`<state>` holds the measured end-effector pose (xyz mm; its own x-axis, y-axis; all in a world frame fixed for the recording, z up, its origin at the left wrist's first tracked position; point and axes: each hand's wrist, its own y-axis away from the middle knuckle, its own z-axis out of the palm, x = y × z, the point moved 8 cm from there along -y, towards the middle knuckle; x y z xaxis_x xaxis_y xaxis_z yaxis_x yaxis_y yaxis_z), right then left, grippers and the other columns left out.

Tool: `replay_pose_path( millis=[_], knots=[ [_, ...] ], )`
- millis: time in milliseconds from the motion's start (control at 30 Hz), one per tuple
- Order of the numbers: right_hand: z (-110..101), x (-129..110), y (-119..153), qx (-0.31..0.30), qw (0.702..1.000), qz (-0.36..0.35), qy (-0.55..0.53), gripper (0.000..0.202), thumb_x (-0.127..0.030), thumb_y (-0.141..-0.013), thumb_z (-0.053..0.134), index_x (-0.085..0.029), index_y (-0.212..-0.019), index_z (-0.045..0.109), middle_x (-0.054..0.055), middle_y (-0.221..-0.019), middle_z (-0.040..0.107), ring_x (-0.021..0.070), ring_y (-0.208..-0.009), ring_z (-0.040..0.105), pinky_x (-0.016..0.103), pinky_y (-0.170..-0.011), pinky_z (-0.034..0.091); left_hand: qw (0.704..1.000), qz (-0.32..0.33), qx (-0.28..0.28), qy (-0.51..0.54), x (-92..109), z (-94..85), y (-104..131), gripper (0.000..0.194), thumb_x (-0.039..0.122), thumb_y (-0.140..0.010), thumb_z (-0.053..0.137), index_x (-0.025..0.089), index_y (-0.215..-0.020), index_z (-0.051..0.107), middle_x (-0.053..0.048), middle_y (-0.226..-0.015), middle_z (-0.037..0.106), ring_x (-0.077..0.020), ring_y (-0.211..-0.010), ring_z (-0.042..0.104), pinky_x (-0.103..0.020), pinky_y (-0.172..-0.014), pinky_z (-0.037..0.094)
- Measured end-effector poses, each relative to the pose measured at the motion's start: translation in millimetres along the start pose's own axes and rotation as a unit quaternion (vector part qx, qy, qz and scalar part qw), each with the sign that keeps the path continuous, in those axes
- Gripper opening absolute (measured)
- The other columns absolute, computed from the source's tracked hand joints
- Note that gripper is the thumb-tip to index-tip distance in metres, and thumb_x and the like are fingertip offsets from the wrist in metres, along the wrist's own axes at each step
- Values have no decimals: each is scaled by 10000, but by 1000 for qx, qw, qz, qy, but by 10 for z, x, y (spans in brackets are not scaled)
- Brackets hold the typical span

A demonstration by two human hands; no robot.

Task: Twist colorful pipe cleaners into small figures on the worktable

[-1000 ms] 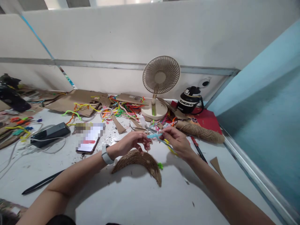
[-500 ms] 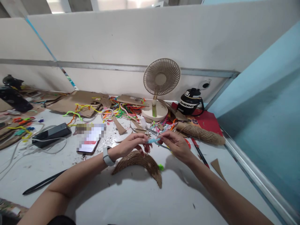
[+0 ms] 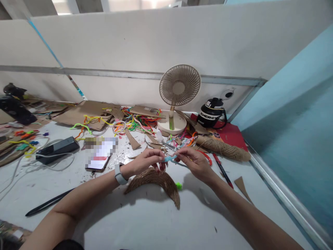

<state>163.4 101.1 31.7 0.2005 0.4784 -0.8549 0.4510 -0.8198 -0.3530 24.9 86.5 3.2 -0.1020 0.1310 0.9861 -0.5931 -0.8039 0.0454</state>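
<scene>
A light blue pipe cleaner (image 3: 169, 158), partly wound into a tight coil, stretches between my two hands above the table. My left hand (image 3: 149, 160) pinches the coiled end between thumb and fingers. At the other end, my right hand (image 3: 191, 161) grips the pipe cleaner with thumb and forefinger, and a loose length hangs below that hand. Under my hands lies a brown crescent (image 3: 156, 178) covered in rows of glued twine. A small bright green fuzzy piece (image 3: 179, 186) sits at its right side.
Behind my hands stand a desk fan (image 3: 179, 86) and a black jug (image 3: 210, 113). A twine roll (image 3: 223, 148) and a red-and-black pen (image 3: 222, 170) lie to the right. Leftward are a phone (image 3: 100, 154), a black power bank (image 3: 57, 150) with cables, cardboard (image 3: 78, 114) and pipe cleaners.
My right hand has turned slightly, and the blue coil between my fingers shows more plainly. Red scissor-like loops behind my right hand are more exposed. The crescent stays in place.
</scene>
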Motion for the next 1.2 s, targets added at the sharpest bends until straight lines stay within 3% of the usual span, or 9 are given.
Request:
replay_pose_path(
  millis=[333,533,733,933,1000,1133,1200],
  knots=[
    [64,-144,-1,-23,998,-25,44,216,-377,-887,535,-195,-877,651,41,-773,656,157,-706,617,285,-671,490,1000,8,-15,-1,-35,18,-5,201,306,-816,529,124,-777,606,-44,-700,627,-114,-596,585,-228,-581,472],
    [98,-183,-2,-35,995,-57,75,198,-356,-889,538,-201,-878,660,42,-776,654,161,-720,610,289,-682,480,999,-12,-22,-22,-35,70,1,278,396,-830,551,126,-782,596,-37,-696,617,-101,-587,558,-226,-584,445],
    [127,-211,0,-55,992,-62,96,189,-346,-889,540,-204,-868,663,44,-780,661,160,-715,604,285,-677,480,996,-8,-80,-32,-57,200,10,354,471,-799,601,121,-748,582,-23,-678,592,-87,-592,509,-234,-613,414],
    [206,-236,21,-75,988,-81,111,145,-306,-892,539,-210,-903,647,47,-820,669,166,-747,614,287,-688,484,992,-36,-119,-17,-161,247,22,317,429,-784,639,117,-744,601,4,-658,552,-73,-595,479,-222,-617,389],
    [143,-258,29,-29,986,-84,143,160,-311,-883,547,-218,-987,625,64,-895,667,193,-822,617,324,-743,486,995,-52,-83,17,-211,214,3,314,424,-751,676,117,-744,608,7,-649,559,-69,-573,484,-219,-597,396],
    [-146,-435,98,152,957,-105,222,169,-326,-878,541,-223,-1001,597,98,-969,639,243,-941,578,393,-848,447,984,-31,92,150,-260,4,-32,296,392,-709,725,144,-829,616,-7,-745,614,-84,-639,559,-206,-590,431],
    [-148,-473,110,158,953,-99,239,152,-329,-908,487,-223,-901,596,81,-858,632,222,-845,582,362,-788,452,965,-21,153,213,-295,-62,-25,288,361,-693,745,162,-852,611,-10,-795,636,-100,-707,596,-216,-634,458]
  ],
)
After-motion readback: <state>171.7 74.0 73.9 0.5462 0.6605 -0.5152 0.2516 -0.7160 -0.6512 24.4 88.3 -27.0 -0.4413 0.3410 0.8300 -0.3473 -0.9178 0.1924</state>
